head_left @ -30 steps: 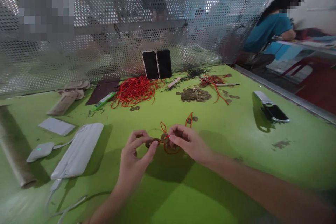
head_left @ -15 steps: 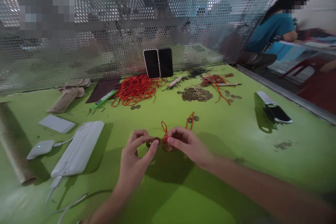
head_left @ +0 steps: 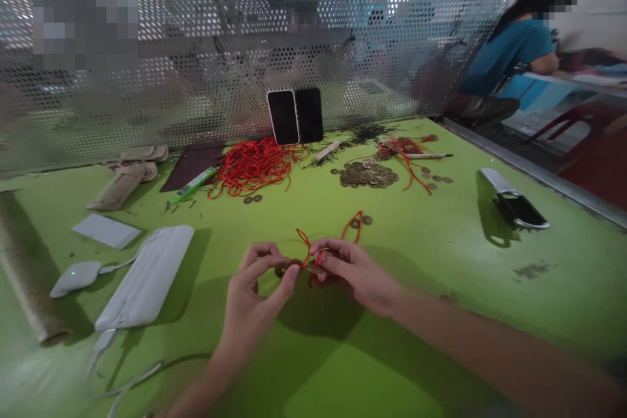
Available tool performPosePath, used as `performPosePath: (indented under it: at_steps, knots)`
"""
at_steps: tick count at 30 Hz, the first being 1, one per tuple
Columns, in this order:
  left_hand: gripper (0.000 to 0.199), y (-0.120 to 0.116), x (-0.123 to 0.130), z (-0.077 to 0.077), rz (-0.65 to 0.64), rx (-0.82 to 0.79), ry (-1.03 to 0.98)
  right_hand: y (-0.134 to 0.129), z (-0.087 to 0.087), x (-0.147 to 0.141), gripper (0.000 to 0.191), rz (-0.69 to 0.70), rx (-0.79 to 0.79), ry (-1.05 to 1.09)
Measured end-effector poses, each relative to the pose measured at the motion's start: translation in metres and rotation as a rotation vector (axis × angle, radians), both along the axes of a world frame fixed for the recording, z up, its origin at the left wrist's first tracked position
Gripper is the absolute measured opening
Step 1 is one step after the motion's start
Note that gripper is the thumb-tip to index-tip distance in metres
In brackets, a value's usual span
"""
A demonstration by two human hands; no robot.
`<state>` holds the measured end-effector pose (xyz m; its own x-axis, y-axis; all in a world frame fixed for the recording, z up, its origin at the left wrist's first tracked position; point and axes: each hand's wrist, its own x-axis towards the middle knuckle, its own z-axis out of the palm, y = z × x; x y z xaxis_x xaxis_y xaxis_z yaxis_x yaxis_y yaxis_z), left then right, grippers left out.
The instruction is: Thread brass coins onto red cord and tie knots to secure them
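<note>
My left hand (head_left: 257, 294) pinches round bronze-coloured coins (head_left: 292, 264) between thumb and fingers, just above the green table. Close on its right, my right hand (head_left: 360, 274) is closed on a red cord (head_left: 318, 258), with another coin (head_left: 314, 268) at its fingertips. A thin loop of the cord stands up between the two hands, and a longer loop (head_left: 360, 225) reaches past my right fingers toward two loose coins (head_left: 367, 220). Exactly how the cord passes through the coins is too small to make out.
A red cord heap (head_left: 257, 168), coin pile (head_left: 368, 174) and two phones (head_left: 283, 119) stand toward the mesh screen (head_left: 196, 78). A white power bank (head_left: 147, 277) and cardboard tube (head_left: 29, 274) are left, a watch-like strap (head_left: 514, 202) right. A co-worker (head_left: 519, 52) sits beyond.
My right fingers have shifted slightly on the cord and coin, tilting the coin flatter. The cord's small loop leans further left. My left hand stays nearly still.
</note>
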<state>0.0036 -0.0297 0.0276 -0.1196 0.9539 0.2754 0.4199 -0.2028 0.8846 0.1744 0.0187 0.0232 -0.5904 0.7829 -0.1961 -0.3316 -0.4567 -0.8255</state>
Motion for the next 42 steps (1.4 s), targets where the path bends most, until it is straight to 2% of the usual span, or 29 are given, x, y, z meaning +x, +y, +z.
performPosePath:
  at_steps: [8,14,18,21,30,38,40,42]
  knots:
    - [0.004,-0.001,0.002,0.003,-0.045,-0.025,-0.003,0.003,0.002,0.003,0.025,-0.021,0.049,-0.026]
    - [0.004,-0.002,0.003,0.004,-0.075,-0.045,-0.049,0.003,0.006,0.007,0.021,0.002,0.309,-0.134]
    - [0.004,-0.002,0.003,0.004,-0.107,-0.078,-0.094,0.002,0.01,0.014,0.014,-0.077,0.52,-0.255]
    - [0.004,-0.001,0.004,0.004,-0.127,-0.077,-0.112,0.003,0.012,0.017,0.011,-0.127,0.618,-0.314]
    - [0.003,-0.002,0.005,0.005,-0.119,-0.077,-0.12,0.003,0.01,0.014,0.017,-0.055,0.59,-0.313]
    - [0.007,0.001,0.004,0.003,-0.05,-0.118,-0.08,0.007,0.008,0.012,0.028,0.038,0.416,-0.248]
    - [0.009,0.003,0.003,0.002,-0.038,-0.128,-0.06,0.011,0.009,0.014,0.026,0.079,0.444,-0.295]
    - [0.01,0.004,0.002,0.002,-0.028,-0.132,-0.036,0.016,0.01,0.02,0.024,0.135,0.562,-0.388]
